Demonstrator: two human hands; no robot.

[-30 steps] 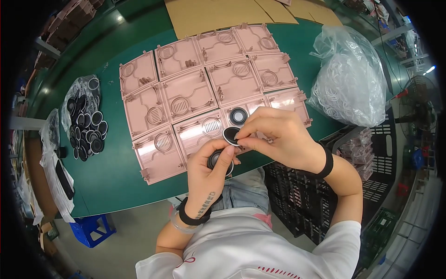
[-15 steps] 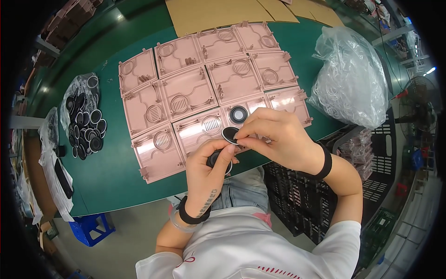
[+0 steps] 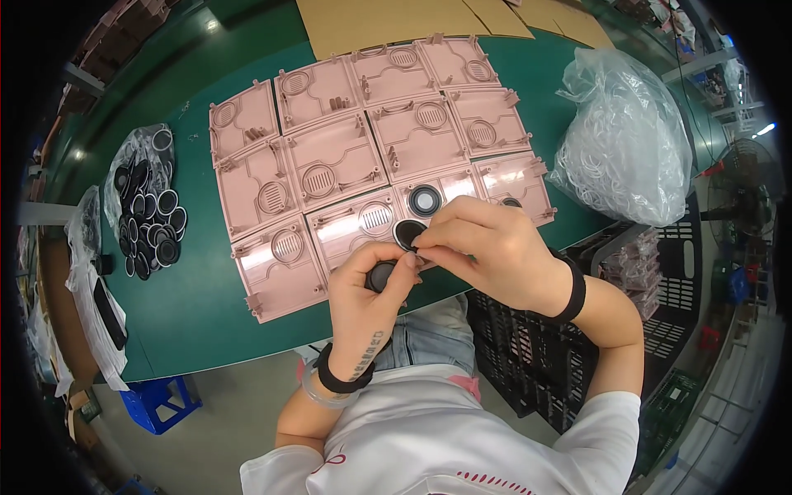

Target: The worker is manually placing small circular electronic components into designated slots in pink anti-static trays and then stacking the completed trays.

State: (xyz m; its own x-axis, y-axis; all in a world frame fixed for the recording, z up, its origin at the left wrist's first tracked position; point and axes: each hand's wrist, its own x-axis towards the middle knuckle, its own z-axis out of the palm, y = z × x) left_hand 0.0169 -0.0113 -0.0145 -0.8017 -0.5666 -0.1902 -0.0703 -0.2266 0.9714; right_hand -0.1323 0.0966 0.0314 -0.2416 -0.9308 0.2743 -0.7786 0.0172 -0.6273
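**Ringed disc (image 3: 409, 234) in both hands, over near row of pink grid (image 3: 334, 157)**

Grip: right hand (image 3: 488, 246) pinches the ringed disc at its near rim, thumb against fingers. Left hand (image 3: 369, 286) is curled round a dark disc (image 3: 380, 276), with its thumb tip right by the pinch. Can't tell whether that thumb bears on the ringed disc; the fingertips overlap.

Location: ringed disc is above the grid's near row; can't confirm contact with the panel under it. Dark disc is just off the grid's near edge.

Around the grid: one speaker (image 3: 425, 200) lies on the near row, just beyond the ringed disc. Another dark round part (image 3: 511, 203) on the same row, to the right, partly behind the right hand. Disc pile (image 3: 151, 227) left of the grid, bag (image 3: 623, 144) of white rings right of it.

Step in hand, my read: fine rim work on one disc, second disc palmed as a spare. Next move calls for a light, steady right pinch, and a left grip that frees the thumb without dropping the dark disc.
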